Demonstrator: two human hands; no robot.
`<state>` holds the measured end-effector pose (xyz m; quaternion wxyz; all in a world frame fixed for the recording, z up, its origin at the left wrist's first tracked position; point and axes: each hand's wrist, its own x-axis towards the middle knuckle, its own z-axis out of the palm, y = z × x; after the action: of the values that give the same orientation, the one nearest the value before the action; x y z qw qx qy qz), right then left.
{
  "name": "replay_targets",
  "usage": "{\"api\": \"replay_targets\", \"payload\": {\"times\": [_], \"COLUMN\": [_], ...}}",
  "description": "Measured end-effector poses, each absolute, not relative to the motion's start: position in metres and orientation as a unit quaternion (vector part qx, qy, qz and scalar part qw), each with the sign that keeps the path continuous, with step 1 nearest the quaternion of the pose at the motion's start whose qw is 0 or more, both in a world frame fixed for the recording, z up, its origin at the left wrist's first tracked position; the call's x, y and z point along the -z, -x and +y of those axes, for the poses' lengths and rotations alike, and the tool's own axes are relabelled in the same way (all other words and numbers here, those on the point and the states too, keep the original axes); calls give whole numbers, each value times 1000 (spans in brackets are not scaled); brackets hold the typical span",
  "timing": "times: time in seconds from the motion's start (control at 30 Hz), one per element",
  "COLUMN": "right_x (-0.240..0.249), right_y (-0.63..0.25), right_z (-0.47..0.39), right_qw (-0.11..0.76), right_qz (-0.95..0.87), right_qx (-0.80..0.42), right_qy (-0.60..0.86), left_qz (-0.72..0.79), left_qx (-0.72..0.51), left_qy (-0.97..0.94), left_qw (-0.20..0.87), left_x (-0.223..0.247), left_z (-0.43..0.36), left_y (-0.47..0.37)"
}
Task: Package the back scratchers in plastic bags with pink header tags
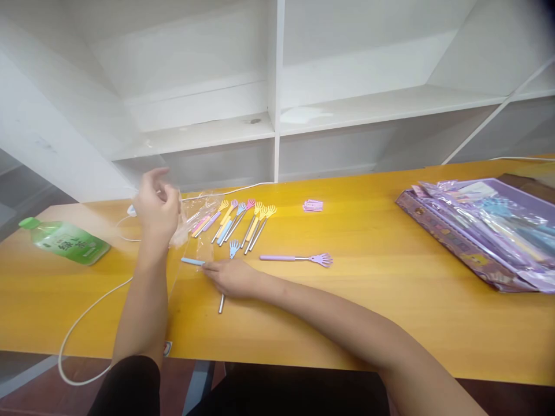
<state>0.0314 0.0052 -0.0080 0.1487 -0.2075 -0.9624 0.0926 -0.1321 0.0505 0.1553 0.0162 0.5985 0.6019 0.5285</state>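
My left hand [158, 202] is raised near the shelf, its fingers bent and apart, with nothing visible in them. Beside its wrist lie clear plastic bags [199, 208]. Low over the table, my right hand [232, 278] pinches one end of a blue handle sleeve [192, 262]. Under that hand lies a back scratcher with a blue claw head [234, 248]; its metal rod [221, 304] sticks out below, the middle hidden. Several back scratchers [249, 222] in yellow, pink, blue and purple lie behind. To the right rests a purple back scratcher [281, 258].
A green-labelled bottle [71, 241] lies on its side at the left, near a white cable [87, 306]. Small pink cards [313, 205] lie towards the back. At the right stands a purple box [451, 248] of bagged items. White shelving [277, 86] borders the table's back.
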Motion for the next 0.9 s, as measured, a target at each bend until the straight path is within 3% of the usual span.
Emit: {"api": "replay_targets", "payload": {"times": [0.13,0.33,0.47,0.53,0.73,0.9], "right_x": [-3,-8,-1,5,28,30], "right_y": [-65,-144,-187,-197,-211,-228], "right_z": [5,12,0,-8,-9,-2], "right_qw": [194,410,406,395,524,508], "right_qz": [-955,-768,-729,-755,-689,-764], "right_qx": [-134,-363,-458,-427,-273,-72], "right_qy": [183,333,307,303,420,391], "left_qz": [548,458,335,297,292,329], "left_qx": [-576,-561,-516,-504,-524,-427], "left_qy": [-587,-525,-473,-434,-365,-433], "left_qw": [154,447,631,685,712,722], "left_x": [-149,-127,-94,-75,-31,-14], "left_z": [54,52,41,39,38,20], "left_y": [123,80,38,23,7,-8]}}
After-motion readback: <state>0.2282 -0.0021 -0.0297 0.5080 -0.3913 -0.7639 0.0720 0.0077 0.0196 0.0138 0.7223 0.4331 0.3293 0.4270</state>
